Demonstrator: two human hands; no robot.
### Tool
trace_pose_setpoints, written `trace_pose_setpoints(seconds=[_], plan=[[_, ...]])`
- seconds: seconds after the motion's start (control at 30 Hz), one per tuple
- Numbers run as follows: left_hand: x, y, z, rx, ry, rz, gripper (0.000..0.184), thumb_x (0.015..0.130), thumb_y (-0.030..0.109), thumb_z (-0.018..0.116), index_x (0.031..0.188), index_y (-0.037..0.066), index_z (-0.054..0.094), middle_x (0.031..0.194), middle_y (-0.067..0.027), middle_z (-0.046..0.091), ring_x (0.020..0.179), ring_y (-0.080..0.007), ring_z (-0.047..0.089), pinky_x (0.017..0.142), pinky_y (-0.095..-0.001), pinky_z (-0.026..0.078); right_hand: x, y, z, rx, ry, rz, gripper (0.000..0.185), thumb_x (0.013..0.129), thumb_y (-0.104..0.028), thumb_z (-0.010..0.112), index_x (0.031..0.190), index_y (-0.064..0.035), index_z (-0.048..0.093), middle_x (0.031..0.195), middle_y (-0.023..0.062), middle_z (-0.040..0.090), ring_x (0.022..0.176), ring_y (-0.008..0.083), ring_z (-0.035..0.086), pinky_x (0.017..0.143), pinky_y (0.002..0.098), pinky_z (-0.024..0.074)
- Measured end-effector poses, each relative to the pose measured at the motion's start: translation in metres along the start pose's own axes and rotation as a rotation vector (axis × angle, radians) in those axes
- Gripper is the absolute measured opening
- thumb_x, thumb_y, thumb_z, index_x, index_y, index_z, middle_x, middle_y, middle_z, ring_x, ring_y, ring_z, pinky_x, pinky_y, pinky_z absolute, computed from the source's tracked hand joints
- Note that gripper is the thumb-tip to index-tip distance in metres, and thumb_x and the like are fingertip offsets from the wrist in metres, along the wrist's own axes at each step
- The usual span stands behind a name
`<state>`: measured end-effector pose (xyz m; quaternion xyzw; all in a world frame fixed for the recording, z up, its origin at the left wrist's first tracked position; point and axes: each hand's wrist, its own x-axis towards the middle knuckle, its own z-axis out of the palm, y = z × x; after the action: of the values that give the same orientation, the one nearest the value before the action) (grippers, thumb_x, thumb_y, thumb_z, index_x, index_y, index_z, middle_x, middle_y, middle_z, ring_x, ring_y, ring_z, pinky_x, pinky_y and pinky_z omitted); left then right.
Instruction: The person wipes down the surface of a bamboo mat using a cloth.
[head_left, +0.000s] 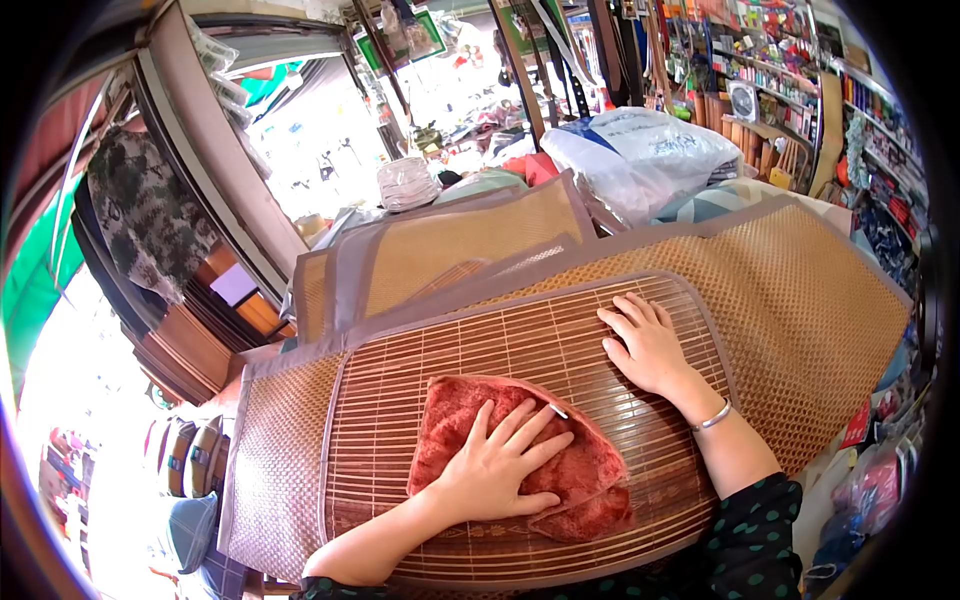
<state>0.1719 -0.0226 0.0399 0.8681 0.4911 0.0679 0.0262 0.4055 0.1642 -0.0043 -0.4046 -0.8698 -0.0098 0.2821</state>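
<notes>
A brown bamboo-slat mat (pixel 480 345) with a cloth border lies on top of a larger tan woven mat (pixel 800 330). On its front middle part is a folded red plush cloth (pixel 455 410). My left hand (pixel 500 465) rests flat on the cloth with its fingers spread, a ring on one finger. My right hand (pixel 645 345) lies on the slats near the mat's far right corner, fingers stretched out. It grips nothing, and a silver bangle is on that wrist.
Behind the mats sits a large plastic-wrapped bundle (pixel 650 155), and several belts (pixel 610 50) hang above it. Packed shop shelves (pixel 770 80) line the right. Camouflage cloth (pixel 150 210) hangs at the left, above brown boards (pixel 185 350). A stack of clear-wrapped goods (pixel 405 183) stands at the back.
</notes>
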Motion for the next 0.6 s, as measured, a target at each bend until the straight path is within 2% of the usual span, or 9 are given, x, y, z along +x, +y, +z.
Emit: trace_pose_setpoints(seconds=[0.07, 0.1, 0.23, 0.37, 0.4, 0.43, 0.5, 0.57, 0.6], plan=[[0.001, -0.016, -0.007, -0.034, 0.015, -0.086, 0.078, 0.078, 0.051, 0.069, 0.144, 0.018, 0.045, 0.153, -0.0189, 0.033, 0.143, -0.0371, 0.029, 0.114, -0.0641, 0.019, 0.001, 0.001, -0.001, -0.003, -0.006, -0.003, 0.043, 0.094, -0.032, 0.056, 0.131, -0.0112, 0.058, 0.141, 0.0146, 0.05, 0.137, 0.0327, 0.04, 0.114, 0.0506, 0.0274], [0.001, -0.047, -0.007, -0.001, 0.067, -0.203, 0.075, 0.083, 0.055, 0.063, 0.145, 0.017, 0.044, 0.153, -0.0179, 0.034, 0.142, -0.0373, 0.031, 0.114, -0.065, 0.02, 0.001, 0.001, 0.0, -0.005, -0.01, -0.005, 0.043, 0.094, -0.032, 0.056, 0.131, -0.0112, 0.058, 0.141, 0.0145, 0.05, 0.137, 0.0329, 0.04, 0.114, 0.0508, 0.0275], [-0.006, -0.098, 0.001, -0.008, 0.12, -0.428, 0.071, 0.086, 0.053, 0.06, 0.145, 0.017, 0.043, 0.154, -0.0178, 0.033, 0.144, -0.0376, 0.027, 0.115, -0.0625, 0.018, 0.0, 0.0, -0.001, -0.011, 0.003, -0.018, 0.043, 0.094, -0.032, 0.057, 0.131, -0.0113, 0.058, 0.141, 0.0151, 0.05, 0.137, 0.0332, 0.04, 0.114, 0.0508, 0.0275], [-0.005, -0.103, 0.001, 0.0, 0.121, -0.498, 0.071, 0.088, 0.054, 0.058, 0.146, 0.018, 0.041, 0.156, -0.0185, 0.029, 0.146, -0.0367, 0.024, 0.116, -0.0627, 0.016, 0.0, 0.001, 0.001, -0.003, 0.005, -0.015, 0.043, 0.094, -0.032, 0.056, 0.131, -0.0115, 0.058, 0.142, 0.0152, 0.05, 0.137, 0.0332, 0.039, 0.114, 0.0505, 0.0268], [-0.004, -0.093, 0.002, 0.02, 0.111, -0.471, 0.071, 0.088, 0.054, 0.058, 0.146, 0.017, 0.041, 0.157, -0.0195, 0.027, 0.146, -0.0366, 0.023, 0.115, -0.0638, 0.015, 0.0, 0.001, 0.002, 0.001, 0.001, -0.01, 0.043, 0.094, -0.032, 0.056, 0.131, -0.0118, 0.058, 0.142, 0.0151, 0.05, 0.138, 0.0331, 0.039, 0.114, 0.0504, 0.0264], [-0.003, -0.09, 0.001, 0.016, 0.127, -0.468, 0.071, 0.086, 0.046, 0.062, 0.147, 0.016, 0.04, 0.155, -0.0208, 0.029, 0.145, -0.0382, 0.024, 0.116, -0.0618, 0.016, 0.0, 0.001, 0.002, 0.002, -0.006, -0.003, 0.043, 0.094, -0.032, 0.056, 0.131, -0.012, 0.058, 0.142, 0.0149, 0.049, 0.138, 0.033, 0.039, 0.115, 0.0504, 0.026], [0.004, -0.054, 0.002, 0.029, 0.07, -0.265, 0.074, 0.083, 0.047, 0.064, 0.147, 0.016, 0.041, 0.155, -0.022, 0.028, 0.146, -0.0384, 0.023, 0.116, -0.0629, 0.014, 0.0, 0.001, 0.002, 0.008, -0.012, 0.005, 0.043, 0.094, -0.032, 0.056, 0.131, -0.0122, 0.058, 0.142, 0.0148, 0.049, 0.138, 0.033, 0.039, 0.115, 0.0506, 0.0261], [0.01, -0.032, -0.005, 0.024, 0.034, -0.22, 0.076, 0.082, 0.048, 0.066, 0.146, 0.017, 0.041, 0.155, -0.0215, 0.029, 0.146, -0.0386, 0.023, 0.115, -0.0651, 0.014, 0.001, 0.001, 0.001, 0.012, -0.02, 0.01, 0.043, 0.093, -0.032, 0.056, 0.131, -0.0124, 0.058, 0.142, 0.0147, 0.049, 0.138, 0.0329, 0.038, 0.115, 0.0508, 0.0262], [0.014, -0.008, -0.001, 0.041, 0.016, -0.055, 0.079, 0.08, 0.051, 0.067, 0.146, 0.018, 0.041, 0.154, -0.021, 0.029, 0.146, -0.0385, 0.024, 0.113, -0.0675, 0.017, 0.001, 0.001, 0.002, 0.007, -0.028, 0.012, 0.043, 0.093, -0.033, 0.056, 0.131, -0.0124, 0.058, 0.142, 0.0146, 0.049, 0.138, 0.0329, 0.039, 0.114, 0.0509, 0.0264]])
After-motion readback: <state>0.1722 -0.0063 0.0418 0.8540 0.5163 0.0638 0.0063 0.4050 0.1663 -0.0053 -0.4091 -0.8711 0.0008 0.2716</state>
